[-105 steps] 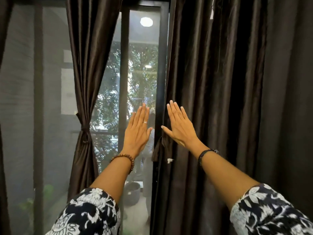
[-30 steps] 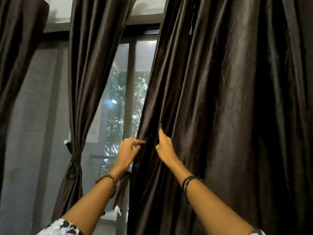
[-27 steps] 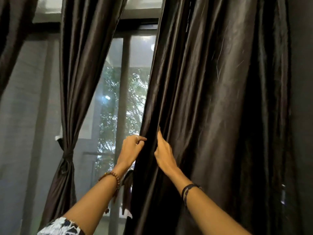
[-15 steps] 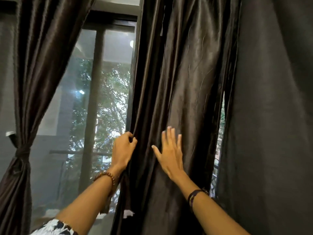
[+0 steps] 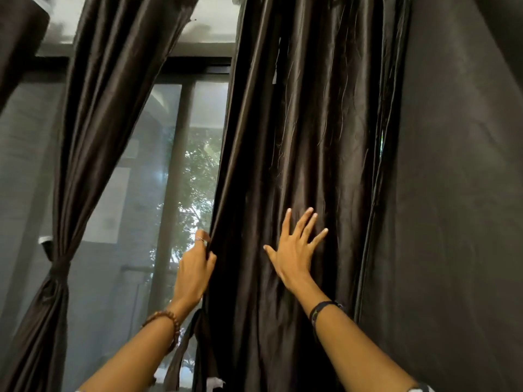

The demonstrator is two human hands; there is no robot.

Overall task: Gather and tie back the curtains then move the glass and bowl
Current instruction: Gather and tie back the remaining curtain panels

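The loose curtain [image 5: 305, 154] hangs right of the window [image 5: 181, 176] — its left edge pinched in the left hand [image 5: 195, 267], the right hand [image 5: 294, 250] pressed flat on its folds, fingers spread — while the left curtain [image 5: 85, 154] is already tied back.

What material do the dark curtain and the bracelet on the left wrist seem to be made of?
Curtain: probably a satin-like synthetic or silk fabric, dark brown and glossy; light streaks run along its soft folds. Bracelet: round brown beads, likely wood, with a dull sheen; the picture cannot settle it.
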